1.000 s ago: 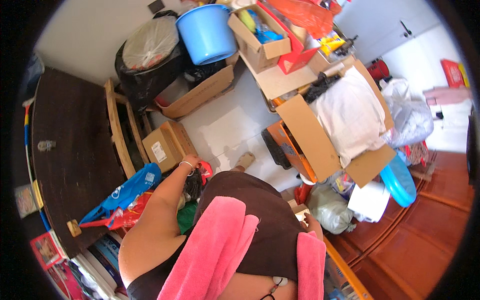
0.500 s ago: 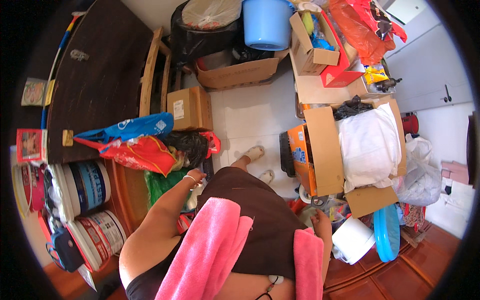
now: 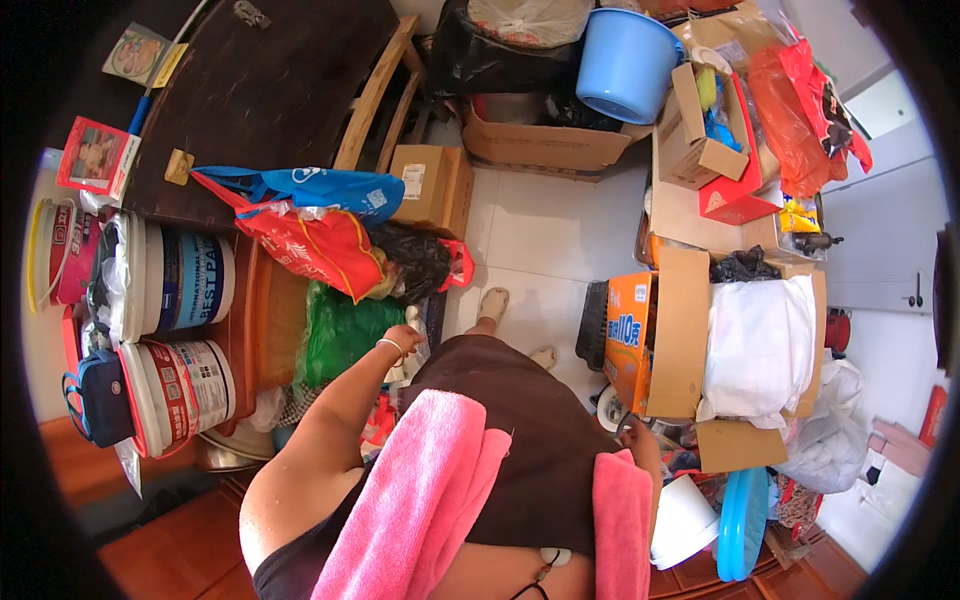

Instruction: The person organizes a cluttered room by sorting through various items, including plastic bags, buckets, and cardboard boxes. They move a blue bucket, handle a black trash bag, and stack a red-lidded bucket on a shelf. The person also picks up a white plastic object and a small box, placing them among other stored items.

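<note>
My left hand (image 3: pixel 404 340), with a pale bracelet at the wrist, hangs beside my dark garment. Its fingers are loosely bent and I see nothing held in them. Just past them is a small white thing I cannot make out, and a green plastic bag (image 3: pixel 345 335) lies to their left. On the other side my right hand (image 3: pixel 634 438) hangs low by the near corner of an open cardboard box (image 3: pixel 678 335). Its fingers are small and shaded, next to something dark. White cloth or sacking (image 3: pixel 760 345) fills that box. A pink towel (image 3: pixel 415 490) drapes over my front.
Red (image 3: pixel 310 245) and blue (image 3: pixel 340 190) bags hang at left above stacked paint buckets (image 3: pixel 185 280). A small carton (image 3: pixel 432 190) stands ahead on the tiled floor. Farther back are a blue bucket (image 3: pixel 625 65) and black bags. A white bucket (image 3: pixel 683 525) and blue lid (image 3: pixel 742 525) lie near right.
My view has turned, so the bags and buckets at left sit higher and farther right. Both hands still hang at my sides, and my feet have shifted slightly.
</note>
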The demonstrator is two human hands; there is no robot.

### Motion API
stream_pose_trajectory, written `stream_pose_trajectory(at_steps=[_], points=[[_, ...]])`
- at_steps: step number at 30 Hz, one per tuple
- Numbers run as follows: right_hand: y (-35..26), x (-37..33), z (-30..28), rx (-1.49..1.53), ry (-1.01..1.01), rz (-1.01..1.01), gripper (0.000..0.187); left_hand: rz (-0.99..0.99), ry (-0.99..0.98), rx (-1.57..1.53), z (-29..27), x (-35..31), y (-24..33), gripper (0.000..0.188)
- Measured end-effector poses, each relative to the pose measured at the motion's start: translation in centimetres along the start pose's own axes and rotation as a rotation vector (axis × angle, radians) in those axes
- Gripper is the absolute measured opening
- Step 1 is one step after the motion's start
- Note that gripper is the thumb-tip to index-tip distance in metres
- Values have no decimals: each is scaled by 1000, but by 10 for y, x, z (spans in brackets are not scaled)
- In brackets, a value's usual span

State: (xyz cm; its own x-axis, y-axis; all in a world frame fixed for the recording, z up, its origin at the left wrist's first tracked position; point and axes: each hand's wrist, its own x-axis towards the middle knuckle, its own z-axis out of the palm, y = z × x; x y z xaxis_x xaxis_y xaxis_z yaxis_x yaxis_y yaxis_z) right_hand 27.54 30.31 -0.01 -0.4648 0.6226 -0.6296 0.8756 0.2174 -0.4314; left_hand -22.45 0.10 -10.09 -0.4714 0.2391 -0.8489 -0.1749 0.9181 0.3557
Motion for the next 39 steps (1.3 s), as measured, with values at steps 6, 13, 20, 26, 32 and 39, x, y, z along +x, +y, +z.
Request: stream_pose_trajectory(at_steps=[6,13,20,26,32,39], points=[[-45,7,-10,60,-46,79,38,-22,19,-117,-18,9,-2,32],[-98,21,-17,91,5,69,38,276,-86,456,-51,67,-66,22],[-45,10,38,428,133,221,36,754,-221,1217,-93,134,-70,19],[30,-65,198,1417,426,721,26,892,-322,1522,-138,153,64,20],[24,-166,359,1883,541,1281,18,729,-435,1231,-59,103,222,20],[-57,-184,439,2111,727,1334,16,194,-601,843,78,85,313,37]])
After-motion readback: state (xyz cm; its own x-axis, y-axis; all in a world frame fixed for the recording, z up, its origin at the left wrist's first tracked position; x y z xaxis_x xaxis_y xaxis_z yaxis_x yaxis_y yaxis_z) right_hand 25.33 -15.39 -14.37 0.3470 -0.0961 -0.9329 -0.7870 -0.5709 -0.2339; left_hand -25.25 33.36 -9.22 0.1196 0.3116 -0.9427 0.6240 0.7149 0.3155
